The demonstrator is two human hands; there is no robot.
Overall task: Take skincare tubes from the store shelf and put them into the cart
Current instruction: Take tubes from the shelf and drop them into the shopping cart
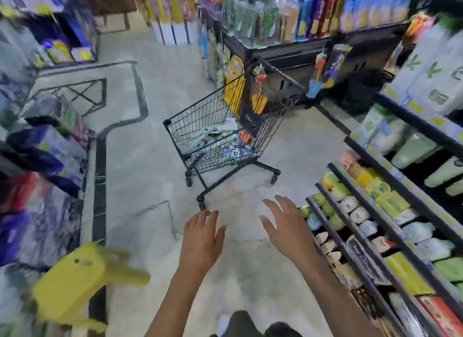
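Note:
A black wire shopping cart (200, 116) stands on the tiled floor in the middle of the aisle, with several tubes and packets (220, 141) lying in its basket. My left hand (203, 234) and my right hand (283, 223) are stretched out in front of me, below the cart and apart from it. Both have straight, spread fingers and hold nothing. The store shelf (370, 226) with rows of small packaged goods runs along my right, just beside my right hand. The view is blurred by motion.
A yellow plastic stool (72, 286) stands at the lower left. Shelves of packaged goods (37, 156) line the left side. A dark shelf unit (288, 45) with hanging packets stands right behind the cart. Open floor (140, 181) lies between me and the cart.

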